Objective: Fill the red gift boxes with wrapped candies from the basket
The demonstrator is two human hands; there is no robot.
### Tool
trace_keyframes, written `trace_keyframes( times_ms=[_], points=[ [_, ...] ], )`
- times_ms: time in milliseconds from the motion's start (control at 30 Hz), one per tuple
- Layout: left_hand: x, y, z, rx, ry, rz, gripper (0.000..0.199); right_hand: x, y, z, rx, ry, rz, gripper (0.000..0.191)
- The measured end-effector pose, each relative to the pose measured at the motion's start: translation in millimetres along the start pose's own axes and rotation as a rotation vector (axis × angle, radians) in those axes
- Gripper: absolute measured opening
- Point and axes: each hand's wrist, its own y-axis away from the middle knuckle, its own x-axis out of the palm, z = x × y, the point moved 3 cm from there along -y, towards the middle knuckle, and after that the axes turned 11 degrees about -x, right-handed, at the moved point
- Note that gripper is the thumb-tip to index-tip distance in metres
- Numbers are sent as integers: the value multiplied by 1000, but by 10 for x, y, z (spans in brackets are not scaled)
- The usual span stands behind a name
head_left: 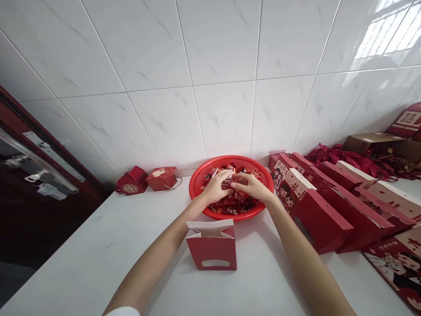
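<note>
Both of my hands are over a round red plastic basket (194,179) heaped with wrapped candies (230,205). My left hand (217,186) reaches in from the left with curled fingers, red and white wrappers at its fingertips. Opposite it, my right hand (251,186) bends its fingers inward, and the thumb tip comes close to the left hand. Whatever lies within the fingers of each hand is too small and hidden to name. Between my forearms a red paper gift box (213,251) stands upright, its top open and a pale oval cutout low on its front.
Rows of red and cream gift boxes (324,215) stand at the right. Behind them lie crimson ribbons (329,154) and an open cardboard box (368,139). Two small red boxes, one hexagonal (132,181) and one corded (162,178), sit by the tiled wall (223,118). A dark door (42,197) borders the white table (98,263).
</note>
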Motion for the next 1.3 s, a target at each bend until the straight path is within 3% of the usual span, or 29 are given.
trace_keyframes(
  times_ms=[133, 233, 367, 533, 600, 733, 800, 900, 1033, 1200, 1300],
  points=[
    [-12, -5, 10, 21, -5, -75, 51, 6, 11, -65, 31, -112, 38, 69],
    [-13, -4, -2, -7, -7, -82, 51, 10, 21, -148, 102, -131, 33, 72],
    [-52, -5, -16, -12, -117, -158, 48, -10, 9, -166, 121, -104, -107, 56],
    [-167, -16, 13, -146, -314, -349, 47, -52, -7, -44, 84, -116, -296, 15],
    [-151, -22, -7, -141, -341, -293, 40, -60, -5, -11, 77, -188, -347, 15],
    [62, -16, -84, -40, -492, 189, 35, -57, 3, -30, 145, -228, -345, 24],
    [136, -5, -102, -44, -655, 331, 44, -64, 2, -51, 156, -185, -345, 25],
    [148, -18, -110, -122, -853, 355, 52, -78, 0, -66, 151, -141, -366, 26],
    [100, -37, -93, -268, -956, 329, 65, -81, 5, -60, 176, -141, -367, 27],
    [56, -40, -51, -364, -898, 315, 89, -83, 5, -60, 162, -101, -345, 31],
    [50, -35, -29, -364, -838, 325, 89, -86, -1, -68, 144, -92, -362, 30]
  ],
)
